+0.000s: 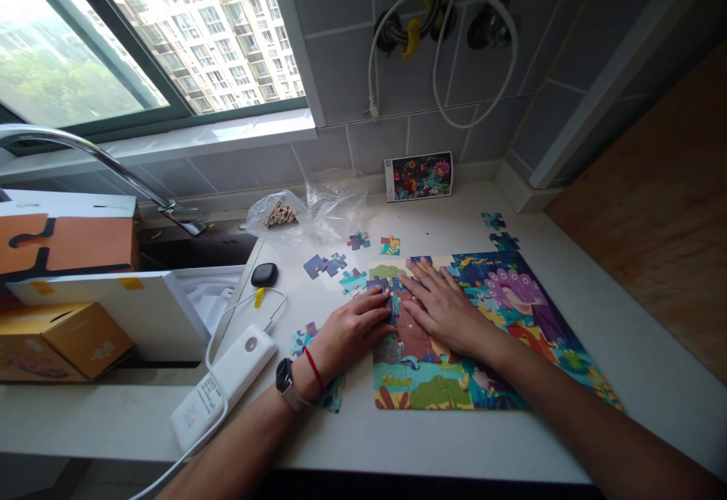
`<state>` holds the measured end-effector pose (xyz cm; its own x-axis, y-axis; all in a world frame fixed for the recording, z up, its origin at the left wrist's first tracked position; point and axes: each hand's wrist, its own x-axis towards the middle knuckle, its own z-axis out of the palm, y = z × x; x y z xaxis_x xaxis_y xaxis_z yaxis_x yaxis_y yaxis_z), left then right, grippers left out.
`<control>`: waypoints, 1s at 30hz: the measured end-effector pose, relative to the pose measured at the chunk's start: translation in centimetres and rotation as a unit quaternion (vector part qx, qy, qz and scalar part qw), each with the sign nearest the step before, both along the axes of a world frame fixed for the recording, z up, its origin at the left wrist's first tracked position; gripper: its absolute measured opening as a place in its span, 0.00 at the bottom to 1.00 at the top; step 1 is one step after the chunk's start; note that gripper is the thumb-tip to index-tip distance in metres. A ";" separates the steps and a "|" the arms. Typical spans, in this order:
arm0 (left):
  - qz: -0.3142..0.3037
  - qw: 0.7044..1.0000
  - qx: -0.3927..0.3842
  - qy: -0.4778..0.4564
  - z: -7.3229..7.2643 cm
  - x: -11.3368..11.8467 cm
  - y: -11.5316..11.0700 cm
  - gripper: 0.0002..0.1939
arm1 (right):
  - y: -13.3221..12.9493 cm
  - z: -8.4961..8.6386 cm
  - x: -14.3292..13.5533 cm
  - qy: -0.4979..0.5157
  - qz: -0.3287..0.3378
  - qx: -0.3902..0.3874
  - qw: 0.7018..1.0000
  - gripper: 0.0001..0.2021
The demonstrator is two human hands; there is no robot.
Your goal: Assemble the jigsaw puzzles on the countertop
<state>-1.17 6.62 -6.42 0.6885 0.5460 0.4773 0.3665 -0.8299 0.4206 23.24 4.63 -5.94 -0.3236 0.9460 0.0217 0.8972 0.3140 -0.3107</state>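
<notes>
A colourful jigsaw puzzle (514,295), largely joined together, lies flat on the white counter (335,439). My right hand (440,307) rests palm down on its left half, with the fingers spread. At the puzzle's left edge is my left hand (357,326), its fingers stretched out and touching the edge pieces; what lies under the fingertips is hidden. Loose puzzle pieces (325,265) are scattered left of the puzzle, some partly covered by my left wrist. Another loose piece (389,245) lies just above the puzzle, and two more pieces (503,241) sit by its upper right.
A picture card (419,177) leans against the tiled wall. Left of the puzzle are a clear plastic bag (335,201), a small black case (264,275) and a white power bank (224,386) with a cable. Boxes (68,341) stand at the sink beneath a faucet (107,159).
</notes>
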 end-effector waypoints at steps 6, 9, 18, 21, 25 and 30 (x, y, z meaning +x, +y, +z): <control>-0.012 0.999 0.005 -0.035 -0.5 -0.1 0.4 0.10 | 0.0 -0.1 0.0 -0.002 -0.001 -0.007 1.000 0.28; -0.011 0.999 -0.008 -0.035 -0.4 -0.1 0.5 0.09 | 0.0 0.0 0.0 0.006 -0.002 -0.002 1.000 0.28; 0.042 0.994 -0.035 0.090 0.0 -0.3 0.6 0.21 | 0.0 -0.3 0.2 0.013 -0.005 0.001 1.000 0.27; 0.041 0.992 -0.031 0.116 -0.1 -0.3 0.5 0.23 | 0.0 -0.3 0.2 0.015 -0.001 0.002 1.000 0.28; 0.040 0.992 -0.020 0.121 -0.2 -0.3 0.4 0.21 | 0.0 0.0 0.0 0.010 -0.006 -0.006 1.000 0.28; 0.047 0.994 -0.037 0.088 0.2 -0.2 0.6 0.21 | 0.0 0.3 -0.1 -0.005 -0.005 -0.017 1.000 0.28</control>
